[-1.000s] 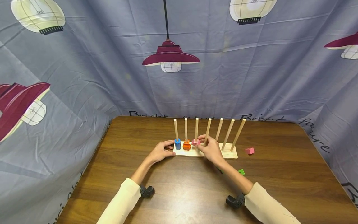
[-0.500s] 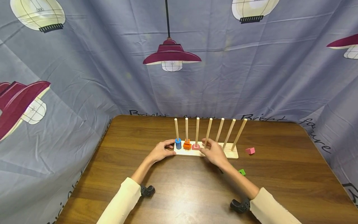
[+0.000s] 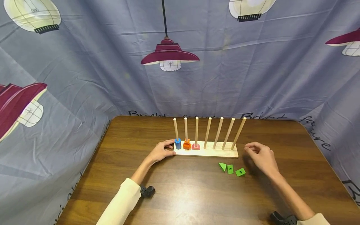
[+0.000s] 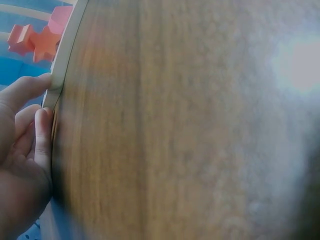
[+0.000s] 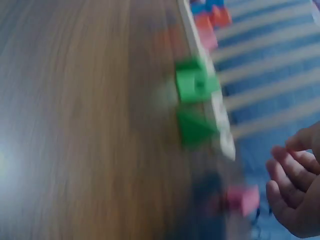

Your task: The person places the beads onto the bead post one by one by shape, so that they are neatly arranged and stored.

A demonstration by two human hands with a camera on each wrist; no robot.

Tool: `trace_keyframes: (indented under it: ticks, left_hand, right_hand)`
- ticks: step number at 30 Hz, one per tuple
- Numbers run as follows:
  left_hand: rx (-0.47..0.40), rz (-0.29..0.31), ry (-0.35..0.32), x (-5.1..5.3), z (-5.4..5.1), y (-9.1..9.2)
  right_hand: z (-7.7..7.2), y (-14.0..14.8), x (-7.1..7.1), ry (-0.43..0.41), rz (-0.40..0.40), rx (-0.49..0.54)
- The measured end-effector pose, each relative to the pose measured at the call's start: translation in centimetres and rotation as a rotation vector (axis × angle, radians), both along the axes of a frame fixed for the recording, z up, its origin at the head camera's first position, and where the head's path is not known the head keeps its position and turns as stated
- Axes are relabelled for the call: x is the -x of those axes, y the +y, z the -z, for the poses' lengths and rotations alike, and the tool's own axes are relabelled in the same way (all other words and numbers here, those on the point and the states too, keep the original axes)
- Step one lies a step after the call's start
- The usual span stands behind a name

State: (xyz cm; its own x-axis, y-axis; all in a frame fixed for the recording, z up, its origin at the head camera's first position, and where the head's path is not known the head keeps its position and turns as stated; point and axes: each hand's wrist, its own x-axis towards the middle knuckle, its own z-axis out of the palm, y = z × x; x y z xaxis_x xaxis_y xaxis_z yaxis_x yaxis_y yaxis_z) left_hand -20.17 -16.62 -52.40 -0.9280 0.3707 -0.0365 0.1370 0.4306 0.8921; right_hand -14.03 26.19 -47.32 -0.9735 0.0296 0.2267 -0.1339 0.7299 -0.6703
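Note:
A wooden pegboard (image 3: 212, 152) with several upright pegs lies on the table. At its left end, my left hand (image 3: 161, 153) grips the board's edge between thumb and fingers. The three leftmost pegs carry a blue cylinder (image 3: 178, 144), an orange piece (image 3: 187, 145) and a flat pink piece (image 3: 196, 147). My right hand (image 3: 261, 157), relaxed with fingers slightly bent, is over the table past the board's right end and holds nothing. In the right wrist view a blurred pink block (image 5: 243, 199) is beside its fingertips; the hand hides that block in the head view.
Three green pieces lie in front of the board's right part: a triangle (image 3: 222, 166), a block with a hole (image 3: 230, 169) and another holed block (image 3: 240, 172). A curtain printed with lamps hangs behind the brown table (image 3: 182, 193).
My right hand has let go of the pink piece, which has come down to the base of the third peg, and has moved right. The green pieces are uncovered. My left hand stays on the board.

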Motion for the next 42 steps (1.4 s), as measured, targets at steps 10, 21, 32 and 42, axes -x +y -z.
trace_keyframes:
  ticks: [10,21,32,42]
  left_hand:
    - [-0.020,0.001,-0.006,-0.1,-0.3,-0.2]
    - [-0.013,-0.006,-0.005,0.1,0.0,0.0]
    - [-0.008,0.015,0.021,0.1,0.1,0.2]
    - [-0.011,0.026,0.026,-0.2,-0.3,0.0]
  right_hand:
    - [2.6,5.3,0.0,-0.188,0.080,-0.023]
    - [3.7,4.2,2.1,-0.141,0.047,-0.021]
    - [3.2,4.0,1.6,-0.110,0.100,0.070]
    - [-2.9,1.6,0.9,0.115,0.127,0.563]
